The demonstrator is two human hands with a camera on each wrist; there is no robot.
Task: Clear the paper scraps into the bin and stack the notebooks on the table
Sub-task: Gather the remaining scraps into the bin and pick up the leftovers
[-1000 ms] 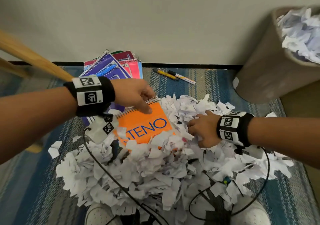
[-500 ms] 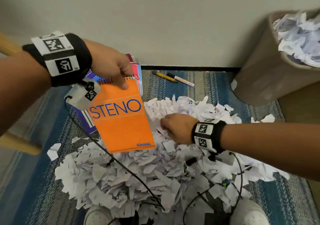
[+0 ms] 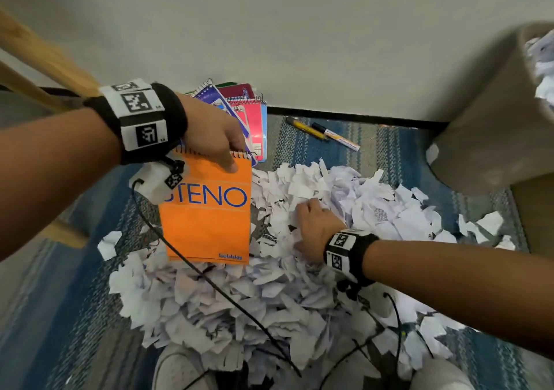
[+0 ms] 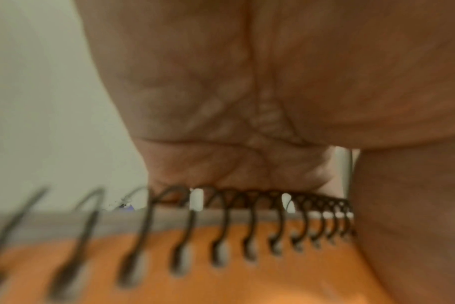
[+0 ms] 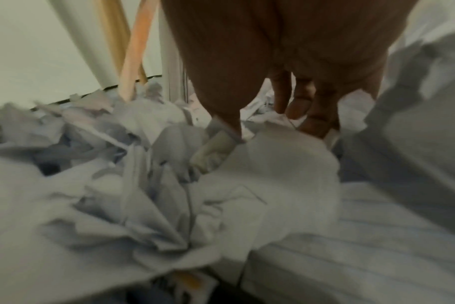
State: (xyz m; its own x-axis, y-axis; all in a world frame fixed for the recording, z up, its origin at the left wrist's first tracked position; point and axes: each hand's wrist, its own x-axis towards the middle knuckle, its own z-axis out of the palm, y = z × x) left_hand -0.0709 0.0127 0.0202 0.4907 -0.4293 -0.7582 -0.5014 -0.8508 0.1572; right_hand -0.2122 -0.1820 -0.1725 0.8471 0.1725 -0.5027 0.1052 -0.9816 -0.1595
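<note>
My left hand (image 3: 227, 155) holds an orange spiral "STENO" notebook (image 3: 207, 224) by its wire-bound top edge, and it hangs upright above the left part of the scrap pile. The left wrist view shows my palm (image 4: 247, 102) against the coil, with the orange notebook cover (image 4: 221, 277) below. A big heap of torn white paper scraps (image 3: 269, 299) covers the striped rug. My right hand (image 3: 311, 224) sits on the heap's middle, fingers (image 5: 307, 107) and thumb dug into the scraps (image 5: 169, 205). Several coloured notebooks (image 3: 248, 110) lie against the wall. The brown bin (image 3: 491, 113), holding scraps, stands at the right.
Two markers (image 3: 323, 133) lie on the rug (image 3: 389, 149) near the wall. Wooden furniture legs (image 3: 45, 68) slant in at the left. Black cables (image 3: 227, 293) trail over the heap, and my white shoes (image 3: 180, 368) poke out beneath its near edge.
My left hand pulled the orange notebook out of the scraps and lifted it upright. My right hand slid left across the heap.
</note>
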